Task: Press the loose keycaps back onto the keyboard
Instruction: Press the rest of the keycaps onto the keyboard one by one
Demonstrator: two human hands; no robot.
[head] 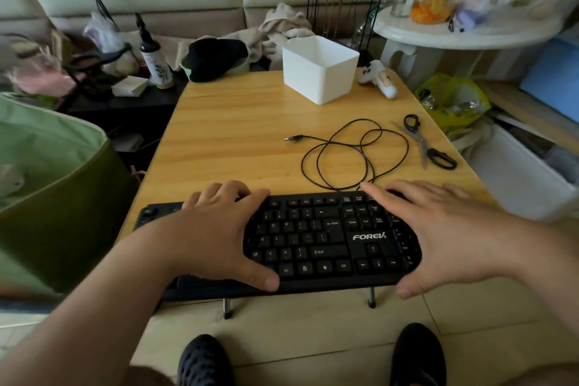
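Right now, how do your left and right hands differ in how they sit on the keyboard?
The left hand lies over the keyboard's middle keys, fingers curled over the far edge, thumb at the near edge. The right hand covers the numpad end, fingers straighter, thumb below the near edge. The left hides more keys than the right. Both lie palm down, and neither visibly holds a loose keycap.

Black keyboard [313,238] with white legends, honey-yellow wood-grain table [238,135], white plastic bin [319,72], black cable [354,157], black-handled scissors [429,147], black shoes [203,360], pale beige floor tiles [313,323]
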